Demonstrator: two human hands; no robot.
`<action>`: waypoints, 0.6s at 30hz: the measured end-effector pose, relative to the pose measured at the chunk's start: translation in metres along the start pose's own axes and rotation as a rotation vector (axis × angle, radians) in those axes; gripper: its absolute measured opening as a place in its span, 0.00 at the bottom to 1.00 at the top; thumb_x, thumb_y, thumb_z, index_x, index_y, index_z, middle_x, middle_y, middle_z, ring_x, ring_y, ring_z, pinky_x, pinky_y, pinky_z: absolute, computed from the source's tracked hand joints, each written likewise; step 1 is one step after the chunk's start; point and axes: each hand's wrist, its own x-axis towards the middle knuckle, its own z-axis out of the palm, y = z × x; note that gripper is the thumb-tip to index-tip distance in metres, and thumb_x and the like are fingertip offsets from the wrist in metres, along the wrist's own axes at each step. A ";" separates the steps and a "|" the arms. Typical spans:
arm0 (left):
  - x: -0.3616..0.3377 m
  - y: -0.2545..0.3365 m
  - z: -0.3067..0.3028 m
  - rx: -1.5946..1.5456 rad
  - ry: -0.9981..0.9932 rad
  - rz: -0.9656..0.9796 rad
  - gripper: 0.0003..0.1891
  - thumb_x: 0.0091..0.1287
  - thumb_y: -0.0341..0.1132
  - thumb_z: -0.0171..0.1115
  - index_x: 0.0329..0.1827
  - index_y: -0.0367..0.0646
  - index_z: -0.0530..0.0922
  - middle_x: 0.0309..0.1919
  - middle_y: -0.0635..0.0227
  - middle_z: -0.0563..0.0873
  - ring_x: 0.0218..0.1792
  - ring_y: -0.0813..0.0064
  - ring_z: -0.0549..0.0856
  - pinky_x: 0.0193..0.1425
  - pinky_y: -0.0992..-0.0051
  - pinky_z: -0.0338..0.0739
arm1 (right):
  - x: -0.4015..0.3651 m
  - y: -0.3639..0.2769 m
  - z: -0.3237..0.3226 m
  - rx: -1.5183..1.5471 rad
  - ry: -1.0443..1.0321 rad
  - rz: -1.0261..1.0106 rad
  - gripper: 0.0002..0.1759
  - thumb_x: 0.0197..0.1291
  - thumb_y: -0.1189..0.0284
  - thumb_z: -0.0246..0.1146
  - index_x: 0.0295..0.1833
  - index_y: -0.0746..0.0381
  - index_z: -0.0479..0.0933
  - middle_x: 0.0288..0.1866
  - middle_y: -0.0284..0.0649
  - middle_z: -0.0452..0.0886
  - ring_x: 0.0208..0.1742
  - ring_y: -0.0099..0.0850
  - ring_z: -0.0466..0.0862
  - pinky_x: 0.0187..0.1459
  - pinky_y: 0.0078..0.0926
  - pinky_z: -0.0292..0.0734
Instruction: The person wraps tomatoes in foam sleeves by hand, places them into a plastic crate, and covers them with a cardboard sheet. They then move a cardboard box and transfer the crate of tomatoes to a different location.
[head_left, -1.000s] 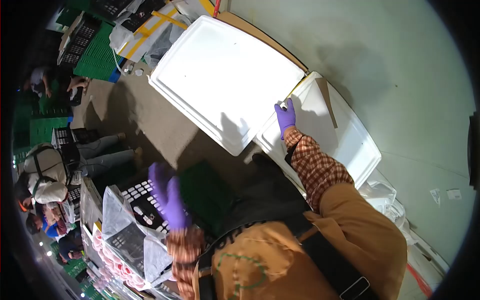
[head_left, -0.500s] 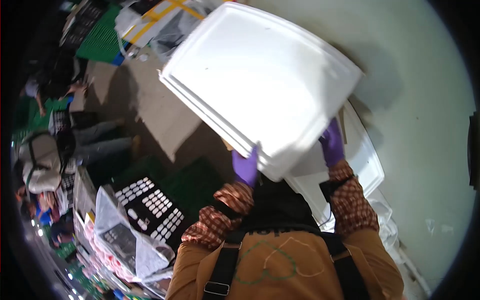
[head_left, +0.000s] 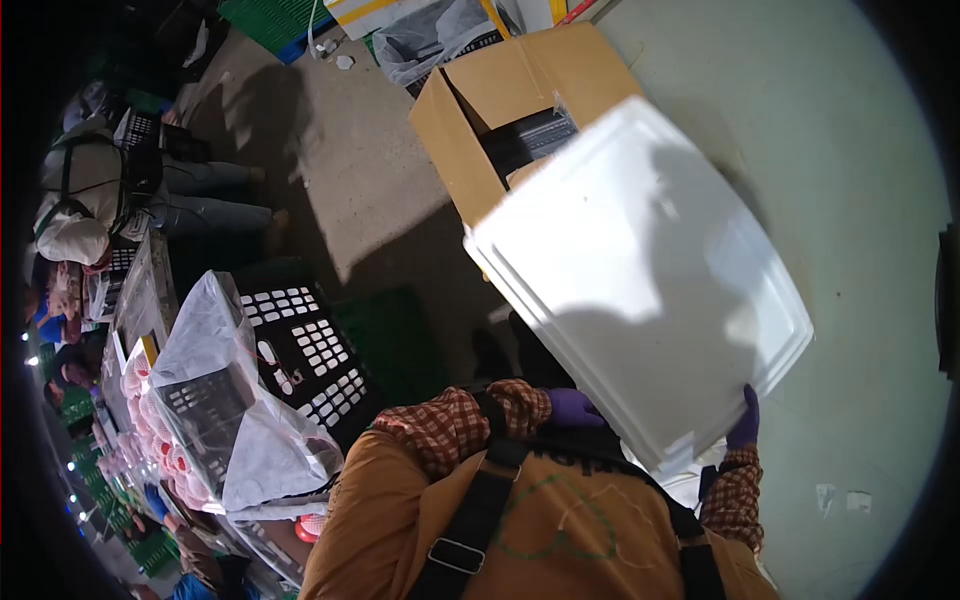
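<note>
A broad white panel is being held at a slant here, its near edge brought close to the brown clothing, its far corner set against the open cardboard box, part of which is hidden by it. At the near right edge, the panel is pinched by the right hand, one purple-gloved digit laid on the upper face, the rest of that grip tucked out of sight beneath. Over at the near left edge, the purple-gloved left hand is placed just beside the rim; its fingertips are covered by the panel, so whether that grip is pressed together or spread cannot be told. A shadow is thrown across the white face. Inside the cardboard box, something dark is glimpsed between the flaps. To the left, a black crate with rows of slots is seen, partly draped with translucent sheeting, and round items in pinkish netting are gathered beyond it. Farther left, a person in pale clothing and jeans can be made out. The right side is filled by a pale wall, marked by two small labels.
</note>
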 end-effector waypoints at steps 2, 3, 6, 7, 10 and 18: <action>-0.014 0.001 -0.009 0.045 0.009 0.028 0.23 0.65 0.48 0.60 0.55 0.42 0.79 0.52 0.52 0.83 0.55 0.54 0.81 0.62 0.61 0.74 | -0.030 0.006 -0.037 0.040 -0.002 0.065 0.31 0.67 0.57 0.54 0.69 0.66 0.65 0.64 0.47 0.74 0.64 0.41 0.75 0.66 0.39 0.68; -0.010 -0.018 -0.009 0.057 0.063 0.060 0.21 0.64 0.45 0.59 0.55 0.41 0.79 0.49 0.51 0.84 0.53 0.53 0.82 0.60 0.62 0.76 | -0.048 0.012 -0.060 0.066 -0.011 0.084 0.32 0.68 0.57 0.53 0.70 0.66 0.63 0.66 0.48 0.73 0.65 0.41 0.73 0.67 0.40 0.67; -0.018 -0.030 -0.039 0.093 0.245 -0.009 0.20 0.62 0.44 0.59 0.51 0.40 0.80 0.45 0.51 0.85 0.50 0.53 0.83 0.57 0.62 0.77 | -0.090 0.035 -0.177 0.298 0.001 0.224 0.33 0.69 0.56 0.51 0.72 0.65 0.60 0.68 0.49 0.70 0.68 0.43 0.71 0.69 0.42 0.64; -0.018 -0.040 -0.049 0.104 0.346 -0.040 0.20 0.63 0.43 0.60 0.52 0.39 0.80 0.47 0.52 0.85 0.51 0.54 0.83 0.57 0.62 0.77 | -0.105 0.038 -0.209 0.305 0.108 0.227 0.32 0.68 0.57 0.51 0.72 0.64 0.60 0.68 0.48 0.70 0.67 0.42 0.71 0.68 0.42 0.65; -0.021 -0.061 -0.075 -0.336 0.621 -0.026 0.19 0.62 0.43 0.60 0.52 0.42 0.80 0.40 0.58 0.87 0.42 0.64 0.86 0.49 0.68 0.79 | -0.135 0.037 -0.223 0.052 0.640 0.087 0.31 0.67 0.62 0.52 0.72 0.64 0.62 0.67 0.46 0.71 0.66 0.40 0.72 0.65 0.40 0.67; -0.016 -0.066 -0.101 -0.365 0.811 -0.109 0.16 0.65 0.38 0.60 0.54 0.41 0.79 0.40 0.67 0.86 0.42 0.77 0.83 0.51 0.76 0.77 | 0.012 -0.010 -0.040 -0.916 0.227 -0.306 0.28 0.61 0.72 0.58 0.68 0.65 0.68 0.63 0.41 0.74 0.61 0.33 0.74 0.57 0.32 0.71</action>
